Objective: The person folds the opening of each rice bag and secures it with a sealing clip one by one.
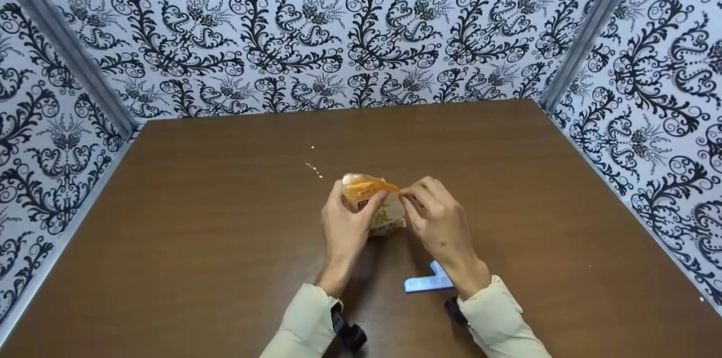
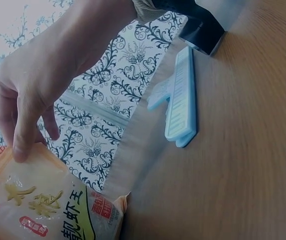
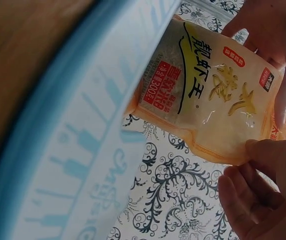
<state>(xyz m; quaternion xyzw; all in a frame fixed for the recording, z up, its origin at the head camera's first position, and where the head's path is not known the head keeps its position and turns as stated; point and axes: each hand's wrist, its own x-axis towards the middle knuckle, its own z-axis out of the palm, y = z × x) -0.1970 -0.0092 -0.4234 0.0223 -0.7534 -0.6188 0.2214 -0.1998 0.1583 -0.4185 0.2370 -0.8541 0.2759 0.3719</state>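
Observation:
Both hands hold a printed plastic food bag (image 1: pixel 388 214) with orange edges, dark lettering and a red label, upright over the table. My left hand (image 1: pixel 347 228) grips its upper left, thumb across the orange top flap (image 1: pixel 364 184). With thumb and fingertips my right hand (image 1: pixel 443 222) pinches the bag's upper right corner. In the left wrist view, the right hand (image 2: pixel 42 75) reaches down to the bag (image 2: pixel 47 205). The right wrist view shows both hands on the bag (image 3: pixel 208 100); its contents cannot be made out.
A light blue bag clip (image 1: pixel 427 283) lies on the brown table (image 1: pixel 225 222) by the right wrist, looming large in the right wrist view. Small white crumbs (image 1: pixel 314 169) are scattered beyond the left hand. Patterned panels (image 1: pixel 338 25) enclose the back and sides.

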